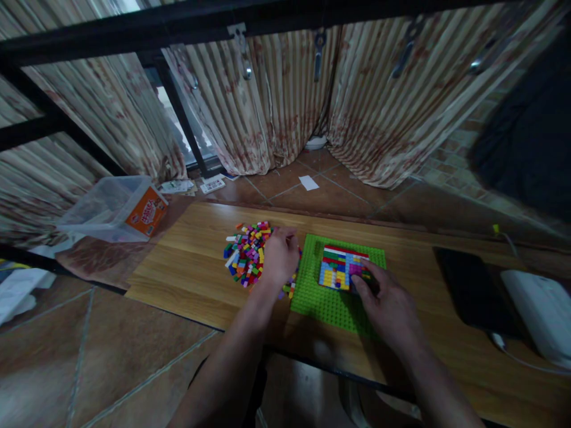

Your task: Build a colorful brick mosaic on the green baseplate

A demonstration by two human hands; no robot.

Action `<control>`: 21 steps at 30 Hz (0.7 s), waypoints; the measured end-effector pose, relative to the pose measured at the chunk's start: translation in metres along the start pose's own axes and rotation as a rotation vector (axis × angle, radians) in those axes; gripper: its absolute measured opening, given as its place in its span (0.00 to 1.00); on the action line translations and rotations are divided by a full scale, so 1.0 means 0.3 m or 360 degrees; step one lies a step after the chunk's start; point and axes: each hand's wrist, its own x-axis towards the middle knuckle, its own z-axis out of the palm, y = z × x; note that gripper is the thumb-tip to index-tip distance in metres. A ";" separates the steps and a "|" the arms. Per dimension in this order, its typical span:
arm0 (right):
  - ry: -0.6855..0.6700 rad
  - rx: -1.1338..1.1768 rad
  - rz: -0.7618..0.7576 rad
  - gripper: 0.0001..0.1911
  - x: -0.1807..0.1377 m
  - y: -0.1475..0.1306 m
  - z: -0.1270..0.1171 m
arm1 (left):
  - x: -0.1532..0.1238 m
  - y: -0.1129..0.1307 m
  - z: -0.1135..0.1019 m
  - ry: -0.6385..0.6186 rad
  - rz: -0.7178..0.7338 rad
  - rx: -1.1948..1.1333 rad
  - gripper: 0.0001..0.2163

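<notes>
My left hand [280,257] is at the right side of a pile of loose, many-coloured toy bricks [247,257]. Its fingers are curled, and whatever they hold, if anything, is hidden. To the right lies a green studded baseplate [312,295]. On its upper middle sits a flat, layered brick build [335,270] in yellow, light blue, red, white and green. My right hand [390,303] grips the right end of this build, thumb at the near corner and index finger farther back. The hand covers part of the build and the baseplate's right edge.
A black tablet-like slab [475,288] and a white box-shaped device [537,312] with a cable lie on the wooden table [187,261] at right. A clear plastic bin [104,205] with an orange label stands beyond the table's left end. Striped curtains [285,101] hang behind.
</notes>
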 end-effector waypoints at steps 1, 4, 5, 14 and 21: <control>-0.0004 -0.0007 0.0004 0.26 0.000 0.002 0.000 | 0.014 -0.020 -0.028 0.0009 0.0008 0.0143 0.12; 0.0013 -0.0028 -0.0024 0.25 0.001 0.008 0.003 | 0.038 -0.077 -0.097 -0.0056 -0.0020 0.0546 0.12; 0.0020 -0.0031 -0.0036 0.25 0.000 0.009 0.005 | 0.041 -0.091 -0.113 -0.0089 -0.0014 0.0646 0.13; 0.0024 -0.0021 -0.0037 0.26 0.001 0.006 0.002 | 0.036 -0.124 -0.132 -0.0219 0.0110 0.0916 0.12; -0.0011 -0.0009 -0.0011 0.27 0.001 0.001 -0.002 | 0.052 -0.130 -0.121 -0.0212 0.0046 0.0927 0.13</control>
